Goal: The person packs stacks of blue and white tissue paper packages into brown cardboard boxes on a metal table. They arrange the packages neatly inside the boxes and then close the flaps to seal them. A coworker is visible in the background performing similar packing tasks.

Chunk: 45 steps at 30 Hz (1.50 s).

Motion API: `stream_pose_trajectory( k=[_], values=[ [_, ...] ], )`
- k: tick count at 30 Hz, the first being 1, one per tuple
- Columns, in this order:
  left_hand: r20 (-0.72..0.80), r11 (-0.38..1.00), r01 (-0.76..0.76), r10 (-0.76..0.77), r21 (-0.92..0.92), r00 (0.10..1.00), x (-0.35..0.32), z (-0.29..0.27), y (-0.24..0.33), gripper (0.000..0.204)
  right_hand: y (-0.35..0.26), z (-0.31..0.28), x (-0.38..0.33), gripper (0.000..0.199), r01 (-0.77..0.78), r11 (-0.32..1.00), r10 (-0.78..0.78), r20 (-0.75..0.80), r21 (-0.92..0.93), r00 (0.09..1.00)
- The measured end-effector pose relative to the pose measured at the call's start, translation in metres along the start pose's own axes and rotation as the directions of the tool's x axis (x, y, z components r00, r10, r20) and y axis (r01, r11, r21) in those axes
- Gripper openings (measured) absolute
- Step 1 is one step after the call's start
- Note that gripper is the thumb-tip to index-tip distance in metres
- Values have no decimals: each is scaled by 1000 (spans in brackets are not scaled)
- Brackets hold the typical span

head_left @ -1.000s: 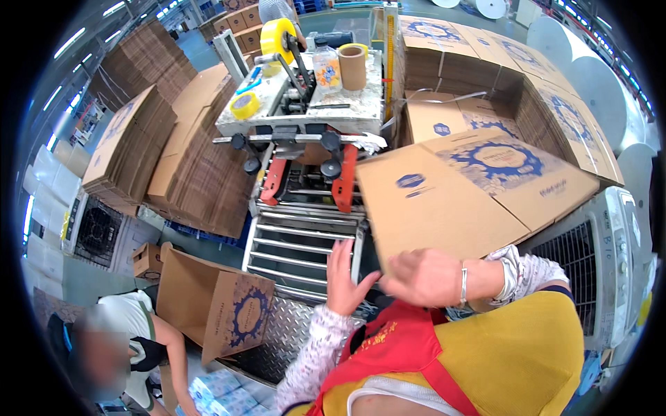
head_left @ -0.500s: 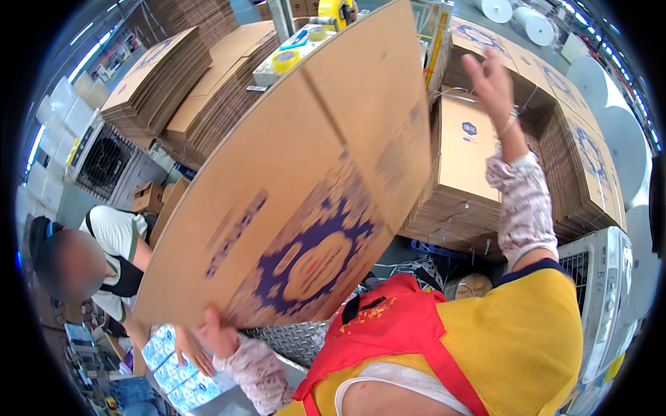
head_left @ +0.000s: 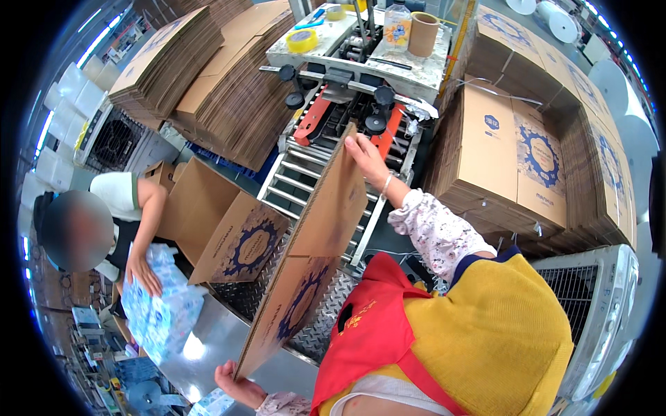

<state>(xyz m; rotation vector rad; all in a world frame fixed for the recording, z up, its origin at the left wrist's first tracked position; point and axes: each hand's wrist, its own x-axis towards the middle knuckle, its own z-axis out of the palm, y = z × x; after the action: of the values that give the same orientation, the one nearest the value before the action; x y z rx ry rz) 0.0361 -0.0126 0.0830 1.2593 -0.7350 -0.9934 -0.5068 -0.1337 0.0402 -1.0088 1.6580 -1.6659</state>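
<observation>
A cardboard box blank (head_left: pixel 316 239), brown with dark blue print, stands on edge in front of me, seen nearly edge-on and slanting from near left to far right. My right hand (head_left: pixel 368 163) grips the upper corner of its far end. At its near lower end, my left hand (head_left: pixel 239 383) is closed on the corner. Beneath it lies a diamond-plate metal surface (head_left: pixel 320 336). Just left of the blank is an open carton (head_left: pixel 239 243) with a printed flap folded outward.
Ahead stands a roller conveyor (head_left: pixel 295 184) with a tape-sealing machine (head_left: pixel 347 90). Cardboard stacks rise at left (head_left: pixel 229 104) and right (head_left: pixel 499 152). A co-worker's hand (head_left: pixel 143 276) rests on blue-white wrapped packs (head_left: pixel 163 305) by a steel table (head_left: pixel 208 347). An air cooler (head_left: pixel 590 312) stands right.
My right hand has come down from the air and taken hold of the blank's far end. The blank has swung lower and edge-on, uncovering the conveyor. The co-worker's packs have shifted up beside the carton.
</observation>
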Motion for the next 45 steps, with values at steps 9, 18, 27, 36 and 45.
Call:
stream_pose_trajectory(
  k=[9,18,27,36,45],
  values=[
    [221,969,118,-166,215,961,-5,27,13,22,-9,-50,-5,70,-71,991,33,301,116,953],
    [151,967,2,-42,255,988,10,66,34,22,-65,-33,-28,58,-132,979,27,543,157,840],
    [963,630,-729,-203,268,178,-31,130,57,101,-94,74,-61,38,472,476,164,603,-741,781],
    [828,247,-905,-534,346,171,71,210,-1,110,8,119,-28,33,107,994,7,989,-23,149],
    [459,946,58,-208,320,864,59,171,-100,113,-35,94,-59,59,723,660,-261,840,-205,476]
  ],
)
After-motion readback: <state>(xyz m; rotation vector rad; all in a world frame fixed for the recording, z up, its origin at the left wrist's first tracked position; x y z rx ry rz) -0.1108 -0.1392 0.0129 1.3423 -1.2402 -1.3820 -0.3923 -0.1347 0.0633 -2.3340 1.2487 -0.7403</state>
